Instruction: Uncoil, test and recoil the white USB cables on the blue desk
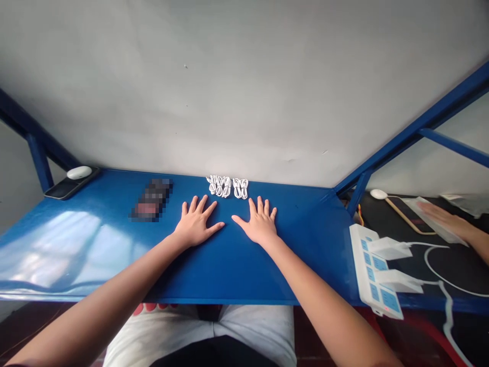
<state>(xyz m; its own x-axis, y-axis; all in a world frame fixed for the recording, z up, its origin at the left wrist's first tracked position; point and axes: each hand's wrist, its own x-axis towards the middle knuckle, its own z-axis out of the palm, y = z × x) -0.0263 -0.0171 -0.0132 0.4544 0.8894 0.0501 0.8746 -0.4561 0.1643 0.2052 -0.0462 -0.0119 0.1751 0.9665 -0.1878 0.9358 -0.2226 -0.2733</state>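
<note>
My left hand (196, 223) lies flat on the blue table (229, 270), fingers spread, with nothing in it. Mirroring it, my right hand (260, 223) rests palm down with its fingers apart and holds nothing. Just beyond my fingertips, by the wall, several bundled white cables (219, 186) sit in a row. A small gap separates them from more coiled white cable (240, 188) on the right. To the left of my left hand is a dark, pixelated flat object (152, 200) whose kind I cannot make out.
A white oval object (79, 173) sits on a dark phone-like slab (63, 187) at far left. On the right stands a white power strip (369, 265) with white adapters (389, 248) plugged in. Another person's hand (445, 216) touches the neighbouring dark surface. Blue frame bars (382, 158) flank the table.
</note>
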